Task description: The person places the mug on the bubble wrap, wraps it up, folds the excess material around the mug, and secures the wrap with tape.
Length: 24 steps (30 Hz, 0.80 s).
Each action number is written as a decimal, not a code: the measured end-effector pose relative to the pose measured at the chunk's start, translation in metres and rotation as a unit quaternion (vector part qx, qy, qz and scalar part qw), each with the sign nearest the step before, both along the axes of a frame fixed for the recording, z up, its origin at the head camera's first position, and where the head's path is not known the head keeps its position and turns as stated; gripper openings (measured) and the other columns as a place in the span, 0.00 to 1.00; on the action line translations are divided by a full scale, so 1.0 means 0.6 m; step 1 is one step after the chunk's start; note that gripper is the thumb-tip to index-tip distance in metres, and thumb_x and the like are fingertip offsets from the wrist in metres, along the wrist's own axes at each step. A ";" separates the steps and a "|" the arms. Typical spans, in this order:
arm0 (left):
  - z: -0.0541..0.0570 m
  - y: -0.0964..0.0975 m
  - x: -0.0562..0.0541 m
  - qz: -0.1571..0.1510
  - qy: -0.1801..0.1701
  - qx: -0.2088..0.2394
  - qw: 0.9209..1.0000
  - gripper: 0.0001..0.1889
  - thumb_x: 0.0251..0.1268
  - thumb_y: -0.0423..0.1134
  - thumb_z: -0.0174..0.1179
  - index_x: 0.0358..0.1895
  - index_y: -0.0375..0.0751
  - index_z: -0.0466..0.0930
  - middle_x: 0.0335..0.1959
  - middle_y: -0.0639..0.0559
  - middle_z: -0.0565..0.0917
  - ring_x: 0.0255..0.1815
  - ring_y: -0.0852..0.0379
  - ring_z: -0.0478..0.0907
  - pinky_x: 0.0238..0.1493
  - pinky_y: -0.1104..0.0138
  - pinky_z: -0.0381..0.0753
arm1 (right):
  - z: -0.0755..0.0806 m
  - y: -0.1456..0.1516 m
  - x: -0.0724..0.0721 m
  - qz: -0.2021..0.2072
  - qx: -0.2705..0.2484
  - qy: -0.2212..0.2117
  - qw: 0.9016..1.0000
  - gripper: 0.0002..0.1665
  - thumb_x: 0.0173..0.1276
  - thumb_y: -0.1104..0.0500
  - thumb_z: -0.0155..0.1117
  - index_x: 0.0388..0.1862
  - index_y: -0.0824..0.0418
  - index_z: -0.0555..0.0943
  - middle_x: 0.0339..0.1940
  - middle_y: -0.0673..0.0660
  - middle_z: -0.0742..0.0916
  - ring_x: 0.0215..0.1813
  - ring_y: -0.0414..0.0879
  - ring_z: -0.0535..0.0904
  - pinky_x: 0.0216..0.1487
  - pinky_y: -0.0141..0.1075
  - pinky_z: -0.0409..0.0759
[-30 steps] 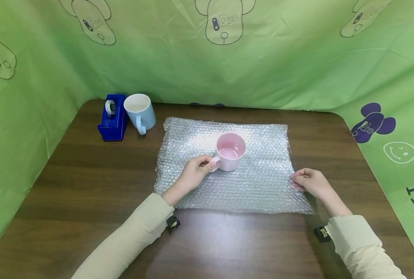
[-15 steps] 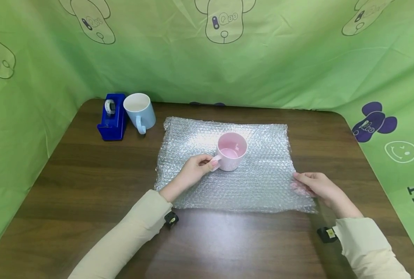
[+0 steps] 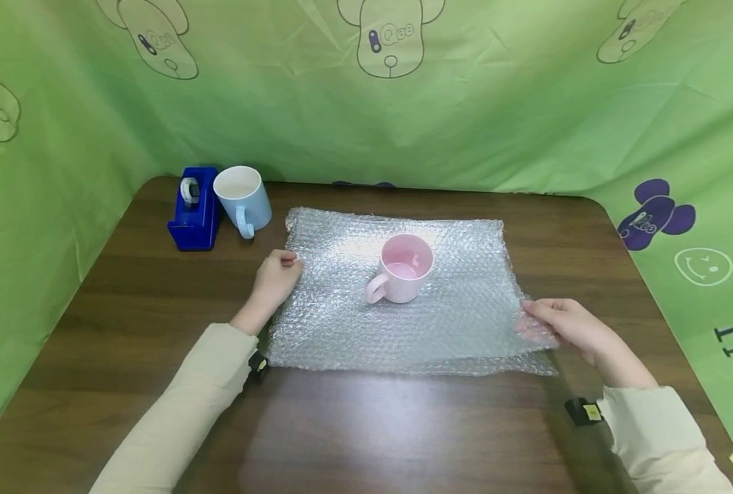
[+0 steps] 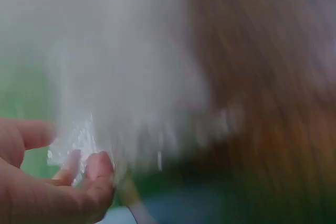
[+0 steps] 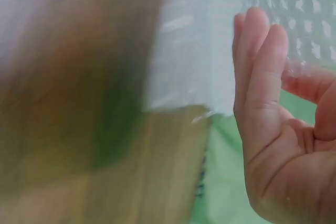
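A pink mug [image 3: 403, 271] stands upright on a sheet of bubble wrap [image 3: 465, 329], its handle toward the front left. Nothing holds the mug. My left hand [image 3: 275, 280] is at the sheet's left edge; in the left wrist view its thumb and curled fingertips lie on either side of the film. With my right hand [image 3: 567, 328] I pinch the right edge, thumb on top and fingers showing through the plastic from beneath. There the upper layer is lifted off a second layer at the front right corner. Motion blurs both wrist views.
At the back left of the brown wooden table [image 3: 354, 432], a light blue mug [image 3: 247, 206] stands beside a blue tape dispenser [image 3: 195, 213] with a roll in it. Green printed cloth [image 3: 280, 123] hangs behind and along both sides.
My left hand has let go of the pink mug's handle and moved left to the bubble wrap's edge. My right hand has shifted slightly right, lifting the right edge of the upper layer.
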<state>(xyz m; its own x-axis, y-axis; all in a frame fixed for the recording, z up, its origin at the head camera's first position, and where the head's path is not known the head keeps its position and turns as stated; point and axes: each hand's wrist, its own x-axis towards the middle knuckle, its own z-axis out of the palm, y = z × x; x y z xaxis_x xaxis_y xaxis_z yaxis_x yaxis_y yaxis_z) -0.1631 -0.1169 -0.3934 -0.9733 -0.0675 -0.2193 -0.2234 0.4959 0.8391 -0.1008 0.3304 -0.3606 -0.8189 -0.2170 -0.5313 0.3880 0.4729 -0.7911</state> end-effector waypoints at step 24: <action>0.013 -0.011 -0.004 -0.020 0.011 -0.001 1.000 0.23 0.74 0.40 0.47 0.60 0.22 0.70 0.56 0.30 0.76 0.50 0.47 0.72 0.51 0.63 0.73 | 0.077 -0.209 -0.054 -0.185 -0.176 0.152 0.955 0.13 0.77 0.57 0.42 0.41 0.64 0.71 0.30 0.41 0.80 0.33 0.29 0.82 0.41 0.22 0.81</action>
<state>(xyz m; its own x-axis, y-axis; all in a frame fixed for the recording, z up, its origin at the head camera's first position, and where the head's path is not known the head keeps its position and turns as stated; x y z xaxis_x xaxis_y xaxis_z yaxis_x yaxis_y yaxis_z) -0.1657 -0.1236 -0.3857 -0.9798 -0.0285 -0.1980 -0.1850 0.5052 0.8429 -0.1330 0.2053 -0.3146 -0.9789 -0.0047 -0.2044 0.2041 0.0319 -0.9784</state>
